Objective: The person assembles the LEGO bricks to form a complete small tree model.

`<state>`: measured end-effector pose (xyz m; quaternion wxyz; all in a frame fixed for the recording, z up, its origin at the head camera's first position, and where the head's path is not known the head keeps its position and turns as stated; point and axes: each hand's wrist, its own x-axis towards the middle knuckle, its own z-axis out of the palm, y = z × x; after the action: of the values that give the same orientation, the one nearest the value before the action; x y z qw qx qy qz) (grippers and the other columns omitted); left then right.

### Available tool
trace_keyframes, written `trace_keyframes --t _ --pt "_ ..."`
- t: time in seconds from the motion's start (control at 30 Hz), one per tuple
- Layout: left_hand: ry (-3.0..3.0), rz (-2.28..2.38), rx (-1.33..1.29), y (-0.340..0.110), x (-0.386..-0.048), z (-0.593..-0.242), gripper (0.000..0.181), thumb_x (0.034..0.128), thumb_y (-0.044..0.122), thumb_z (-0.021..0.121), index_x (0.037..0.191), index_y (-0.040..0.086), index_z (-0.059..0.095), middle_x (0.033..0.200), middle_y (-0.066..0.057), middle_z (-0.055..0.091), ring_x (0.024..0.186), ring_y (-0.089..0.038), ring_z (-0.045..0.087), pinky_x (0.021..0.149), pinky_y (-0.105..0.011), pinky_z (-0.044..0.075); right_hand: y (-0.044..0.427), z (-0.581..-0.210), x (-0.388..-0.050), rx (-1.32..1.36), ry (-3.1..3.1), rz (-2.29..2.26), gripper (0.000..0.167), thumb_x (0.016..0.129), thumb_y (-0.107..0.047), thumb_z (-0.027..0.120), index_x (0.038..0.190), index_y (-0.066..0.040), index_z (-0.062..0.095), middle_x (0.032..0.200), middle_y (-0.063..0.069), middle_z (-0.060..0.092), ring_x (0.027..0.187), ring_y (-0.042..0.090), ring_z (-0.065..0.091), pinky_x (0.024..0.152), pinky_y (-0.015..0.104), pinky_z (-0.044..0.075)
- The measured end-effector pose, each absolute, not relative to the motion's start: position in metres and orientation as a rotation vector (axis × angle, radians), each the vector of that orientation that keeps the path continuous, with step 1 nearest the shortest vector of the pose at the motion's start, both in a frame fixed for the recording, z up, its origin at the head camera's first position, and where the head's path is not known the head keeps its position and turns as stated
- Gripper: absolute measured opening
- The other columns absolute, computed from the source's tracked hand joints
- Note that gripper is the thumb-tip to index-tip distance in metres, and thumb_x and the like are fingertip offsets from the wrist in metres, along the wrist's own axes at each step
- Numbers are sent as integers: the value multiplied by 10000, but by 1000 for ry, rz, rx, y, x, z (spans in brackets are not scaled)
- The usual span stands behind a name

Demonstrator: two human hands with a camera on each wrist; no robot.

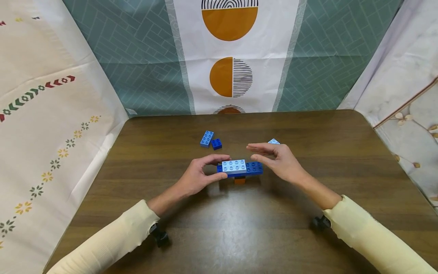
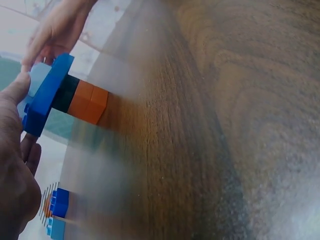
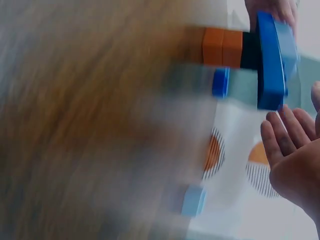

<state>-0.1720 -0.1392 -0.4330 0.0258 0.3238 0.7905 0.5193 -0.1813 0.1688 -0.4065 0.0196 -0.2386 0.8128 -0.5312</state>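
Note:
A small tower stands on the table, with orange bricks (image 2: 90,102) at the bottom and a dark green brick (image 2: 65,94) above them. Across its top lies a long blue brick (image 1: 254,168), bearing a light blue brick (image 1: 234,166) left of its right end. My left hand (image 1: 200,173) pinches the light blue brick at its left end, thumb in front and fingers behind. Beside the tower's right end my right hand (image 1: 282,161) holds nothing, its fingers extended; in the right wrist view its fingertips (image 3: 282,111) are close to the long blue brick's end.
Behind the tower to the left, a mid-blue brick (image 1: 207,139) and a smaller dark blue brick (image 1: 216,144) lie on the wooden table (image 1: 154,144). Another light blue brick (image 1: 273,141) sits behind my right hand, partly hidden. Patterned cloths (image 1: 150,76) hang beyond the table's edges.

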Motion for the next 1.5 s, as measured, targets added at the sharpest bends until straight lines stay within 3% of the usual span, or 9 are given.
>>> trace_keyframes --t 0.1,0.23,0.33,0.6,1.1,1.23,1.33,1.5 --pt "2443 1601 1014 -138 -171 -432 517 960 171 824 1443 116 647 1413 29 680 1206 -192 648 1036 -621 507 185 -408 -190 -678 2605 -1646 462 1018 -209 753 1460 -121 656 1411 44 690 1285 312 660 1045 353 549" --pt "2443 1594 1011 -136 -170 -432 533 949 175 836 1447 175 648 1423 45 672 1213 -189 636 1028 -588 515 205 -412 -203 -531 2659 -1577 634 1003 -215 776 1570 -84 522 1552 108 569 1412 382 544 1153 557 433" --pt "2446 1591 995 -135 -170 -432 534 949 177 836 1449 189 649 1425 53 670 1230 -188 628 1032 -553 515 217 -416 -210 -429 2632 -1505 771 994 -227 789 1639 -71 396 1645 131 447 1495 384 441 1194 574 371" --pt "2455 1590 956 -134 -170 -435 475 977 172 804 1433 192 670 1409 24 682 1207 -215 645 1000 -528 537 225 -431 -224 -315 2575 -1487 823 996 -175 783 1648 9 315 1662 189 393 1518 393 397 1215 543 341" --pt "2493 1538 940 -133 -169 -434 487 964 211 825 1427 207 676 1397 21 686 1163 -201 657 956 -540 562 225 -446 -240 -205 2623 -1532 617 982 -59 774 1532 43 513 1530 199 563 1398 357 561 1128 460 458" --pt "2490 1535 938 -133 -169 -434 482 965 209 823 1425 204 678 1393 15 688 1160 -200 659 944 -539 566 224 -446 -241 -205 2659 -1525 540 966 -42 787 1460 52 590 1460 225 618 1330 369 614 1031 276 537" --pt "2487 1538 931 -132 -168 -434 479 964 206 824 1421 203 680 1389 17 691 1154 -197 665 942 -524 570 224 -446 -241 -189 2682 -1519 489 965 -24 780 1423 50 626 1403 233 657 1281 372 647 900 126 526" --pt "2486 1534 919 -132 -168 -435 475 972 211 816 1426 207 676 1397 9 686 1170 -202 664 963 -517 565 222 -445 -240 -169 2709 -1503 432 974 -5 751 1394 34 658 1359 230 686 1238 369 668 896 156 532"
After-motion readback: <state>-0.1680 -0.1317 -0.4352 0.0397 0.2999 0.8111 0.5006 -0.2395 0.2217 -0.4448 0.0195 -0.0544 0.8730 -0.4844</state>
